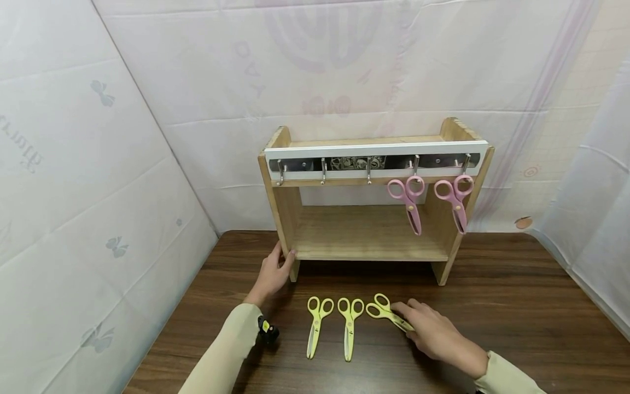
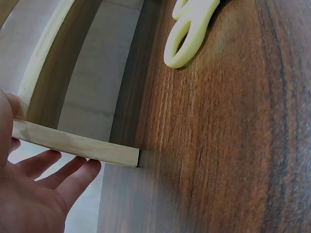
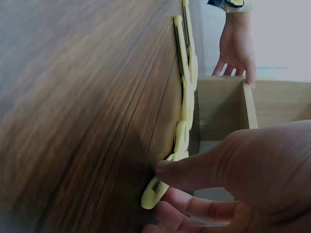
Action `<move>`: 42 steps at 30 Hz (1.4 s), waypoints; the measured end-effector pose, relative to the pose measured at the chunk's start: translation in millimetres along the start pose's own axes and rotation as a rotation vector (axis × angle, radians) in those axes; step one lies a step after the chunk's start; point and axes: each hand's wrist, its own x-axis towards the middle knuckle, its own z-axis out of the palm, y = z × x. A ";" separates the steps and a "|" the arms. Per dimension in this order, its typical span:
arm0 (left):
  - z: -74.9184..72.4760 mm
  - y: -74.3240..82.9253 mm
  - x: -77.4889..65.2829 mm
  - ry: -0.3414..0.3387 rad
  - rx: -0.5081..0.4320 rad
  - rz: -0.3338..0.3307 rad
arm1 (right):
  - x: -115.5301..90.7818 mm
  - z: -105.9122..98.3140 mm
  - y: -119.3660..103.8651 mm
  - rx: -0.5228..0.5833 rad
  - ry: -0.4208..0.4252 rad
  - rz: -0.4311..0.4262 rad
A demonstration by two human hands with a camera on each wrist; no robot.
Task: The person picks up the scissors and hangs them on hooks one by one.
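My left hand [image 1: 272, 273] grips the lower left side panel of a small wooden shelf [image 1: 369, 232]. In the left wrist view its fingers [image 2: 80, 174] lie along the panel's outer face, with the thumb on the other side. My right hand [image 1: 433, 331] pinches the blade end of yellow scissors [image 1: 389, 314] between thumb and fingers, close over the table; their handles point toward the shelf, tilted left. To their left lie two more yellow scissors, the middle pair [image 1: 349, 325] and the left pair [image 1: 315, 325], handles toward the shelf.
Across the shelf's upper front runs a metal hook rail [image 1: 354, 163]. Pink scissors [image 1: 412, 208] and a second pink pair [image 1: 456, 205] hang from its two right hooks. The dark wood table [image 1: 531, 317] is bounded by a cloth-covered wall [image 1: 236, 164] behind and at the sides.
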 end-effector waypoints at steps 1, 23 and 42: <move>0.0 0.0 -0.1 0.000 0.000 -0.001 | 0.0 -0.5 1.6 -0.003 0.008 0.007; 0.2 2.2 -2.5 -0.004 0.008 -0.014 | 5.6 1.5 13.6 0.012 0.077 -0.014; -0.1 2.8 -1.4 -0.006 0.002 -0.018 | 6.3 0.4 18.3 0.023 0.092 -0.060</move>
